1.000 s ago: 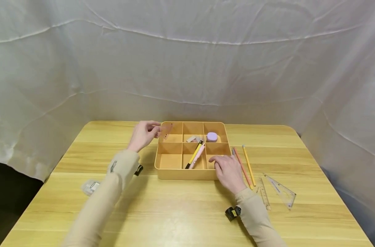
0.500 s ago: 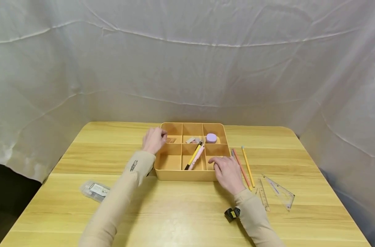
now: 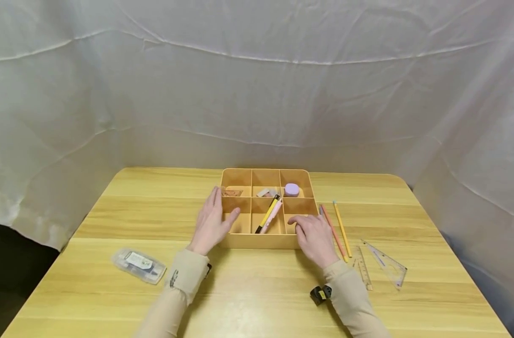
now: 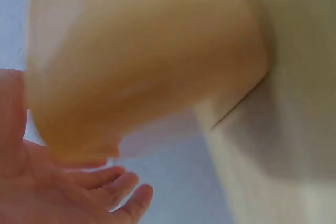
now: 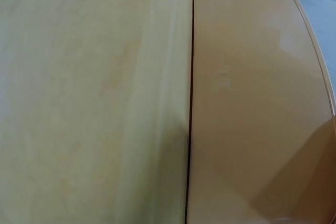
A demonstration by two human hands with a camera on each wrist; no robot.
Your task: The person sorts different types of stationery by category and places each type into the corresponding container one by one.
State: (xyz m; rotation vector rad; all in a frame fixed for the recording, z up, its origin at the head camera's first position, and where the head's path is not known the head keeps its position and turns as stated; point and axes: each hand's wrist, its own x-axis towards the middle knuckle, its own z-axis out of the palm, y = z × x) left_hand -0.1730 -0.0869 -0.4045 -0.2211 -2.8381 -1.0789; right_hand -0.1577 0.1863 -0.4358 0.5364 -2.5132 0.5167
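An orange six-compartment organizer box (image 3: 257, 241) sits on the table. Along its left wall lies my left hand (image 3: 209, 224), fingers straight outside and thumb spread over the front left compartment. The left wrist view catches this hand (image 4: 58, 192) with its fingers loose beside the blurred box wall (image 4: 147, 72). My right hand (image 3: 316, 237) holds the box's front right corner, with bent fingers over the rim; only the front wall (image 5: 247, 77) fills most of its wrist view. Inside are a clear reddish set square (image 3: 232, 193), erasers (image 3: 263, 192), a lilac lidded case (image 3: 292, 189), and yellow and pink pens (image 3: 271, 216).
Right of the box lie a red pencil (image 3: 335, 234), a yellow pencil (image 3: 343, 230), a clear ruler (image 3: 362, 268) and a clear set square (image 3: 388, 263). A transparent correction-tape-like dispenser (image 3: 139, 265) rests at the left. Pale cloth (image 3: 257, 94) hangs behind the table.
My left hand has let go of the reddish set square in the back left compartment and drawn back towards me along the left wall. The right hand has stayed put.
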